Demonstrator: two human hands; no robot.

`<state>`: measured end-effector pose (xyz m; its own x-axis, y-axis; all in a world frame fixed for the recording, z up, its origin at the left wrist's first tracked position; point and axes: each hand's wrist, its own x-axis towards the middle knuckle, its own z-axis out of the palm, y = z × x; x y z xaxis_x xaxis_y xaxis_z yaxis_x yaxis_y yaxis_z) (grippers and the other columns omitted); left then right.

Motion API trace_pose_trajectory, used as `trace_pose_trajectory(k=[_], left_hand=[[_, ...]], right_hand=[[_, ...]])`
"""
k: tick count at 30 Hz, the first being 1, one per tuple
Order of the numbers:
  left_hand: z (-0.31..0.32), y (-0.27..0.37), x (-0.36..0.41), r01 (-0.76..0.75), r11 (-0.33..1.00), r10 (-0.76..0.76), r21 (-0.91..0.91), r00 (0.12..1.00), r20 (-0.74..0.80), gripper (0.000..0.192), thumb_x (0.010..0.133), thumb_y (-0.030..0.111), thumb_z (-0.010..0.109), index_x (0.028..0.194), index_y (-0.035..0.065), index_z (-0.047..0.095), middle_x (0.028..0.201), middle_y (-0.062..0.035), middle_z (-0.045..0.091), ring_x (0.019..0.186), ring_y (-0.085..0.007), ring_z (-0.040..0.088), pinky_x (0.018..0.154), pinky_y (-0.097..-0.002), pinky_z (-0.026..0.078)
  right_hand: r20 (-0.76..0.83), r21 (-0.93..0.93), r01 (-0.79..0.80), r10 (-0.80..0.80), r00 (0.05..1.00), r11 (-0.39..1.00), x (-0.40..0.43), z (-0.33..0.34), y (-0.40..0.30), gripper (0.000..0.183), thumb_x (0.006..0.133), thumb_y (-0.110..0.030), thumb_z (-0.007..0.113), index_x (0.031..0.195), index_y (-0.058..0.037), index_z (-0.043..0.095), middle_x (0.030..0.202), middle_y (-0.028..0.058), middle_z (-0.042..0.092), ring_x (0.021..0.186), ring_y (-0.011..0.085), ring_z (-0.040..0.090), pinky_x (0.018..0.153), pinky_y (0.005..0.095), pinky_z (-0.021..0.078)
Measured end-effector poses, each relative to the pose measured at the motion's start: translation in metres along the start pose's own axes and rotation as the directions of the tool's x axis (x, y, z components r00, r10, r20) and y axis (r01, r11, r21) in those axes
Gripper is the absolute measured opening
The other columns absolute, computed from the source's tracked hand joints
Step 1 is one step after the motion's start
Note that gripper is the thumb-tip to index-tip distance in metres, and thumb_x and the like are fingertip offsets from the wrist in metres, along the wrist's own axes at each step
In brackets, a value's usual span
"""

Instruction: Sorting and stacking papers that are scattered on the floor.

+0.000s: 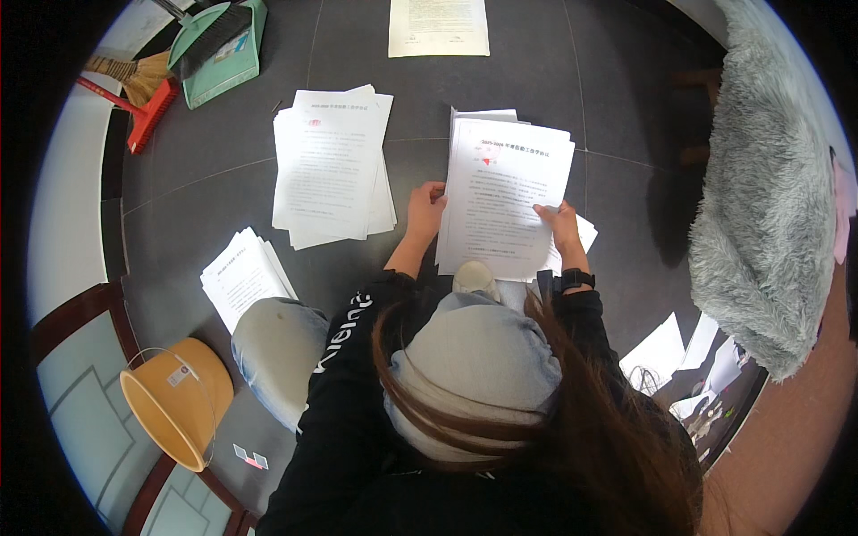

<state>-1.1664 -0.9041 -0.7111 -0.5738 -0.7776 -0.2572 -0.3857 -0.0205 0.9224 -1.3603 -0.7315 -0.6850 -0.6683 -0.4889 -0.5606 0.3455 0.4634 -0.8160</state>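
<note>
A stack of printed paper sheets lies before me, its top page bearing a title and a red stamp. My right hand grips its right edge, the thumb on top and the other fingers underneath. At the left edge is my left hand, fingers curled against the paper; whether they pinch it is hidden. More sheets stick out beneath on the right. Left of my hands, a second pile of printed sheets rests unevenly on the floor. A smaller fanned pile sits by my left knee.
Grey floor tiles bear a yellowish printed sheet farther out. To the left are a green dustpan, a red brush and an orange bucket. Grey plush fabric hangs at right, above loose papers.
</note>
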Motion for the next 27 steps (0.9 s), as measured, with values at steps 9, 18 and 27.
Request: trace_pose_trajectory(k=[9, 18, 27], left_hand=[[0.001, -0.013, 0.000, 0.175, 0.978, -0.157, 0.114, 0.975, -0.156, 0.018, 0.070, 0.014, 0.057, 0.077, -0.0024, 0.055, 0.073, -0.0172, 0.058, 0.066, -0.0272, 0.057, 0.060, -0.0330, 0.044], [-0.032, 0.030, -0.002, 0.242, 0.966, -0.236, 0.094, 0.969, -0.074, 0.025, 0.065, 0.021, 0.065, 0.067, -0.0014, 0.054, 0.055, -0.0080, 0.051, 0.050, -0.0134, 0.046, 0.048, -0.0277, 0.036], [-0.036, 0.030, -0.006, 0.472, 0.660, -0.427, -0.585, 0.876, 0.225, 0.023, 0.079, 0.023, 0.052, 0.091, 0.0029, 0.053, 0.078, -0.0041, 0.056, 0.066, -0.0108, 0.052, 0.059, -0.0242, 0.043]], right_hand=[[-0.011, 0.077, 0.103, -0.103, 0.995, 0.992, -0.004, 0.003, 0.000, 0.034, 0.067, 0.003, 0.059, 0.099, 0.0021, 0.048, 0.094, 0.0109, 0.056, 0.085, 0.0170, 0.052, 0.076, 0.0263, 0.0400], [0.241, 0.362, -0.025, -0.067, 0.968, 0.932, -0.018, -0.028, 0.003, 0.035, 0.062, 0.008, 0.059, 0.096, -0.0008, 0.054, 0.093, 0.0075, 0.058, 0.087, 0.0165, 0.053, 0.081, 0.0284, 0.0383], [0.345, 0.192, -0.049, -0.021, 0.938, 0.980, -0.008, -0.013, -0.028, 0.040, 0.056, 0.009, 0.063, 0.094, -0.0029, 0.056, 0.095, 0.0061, 0.056, 0.089, 0.0179, 0.050, 0.083, 0.0317, 0.0373]])
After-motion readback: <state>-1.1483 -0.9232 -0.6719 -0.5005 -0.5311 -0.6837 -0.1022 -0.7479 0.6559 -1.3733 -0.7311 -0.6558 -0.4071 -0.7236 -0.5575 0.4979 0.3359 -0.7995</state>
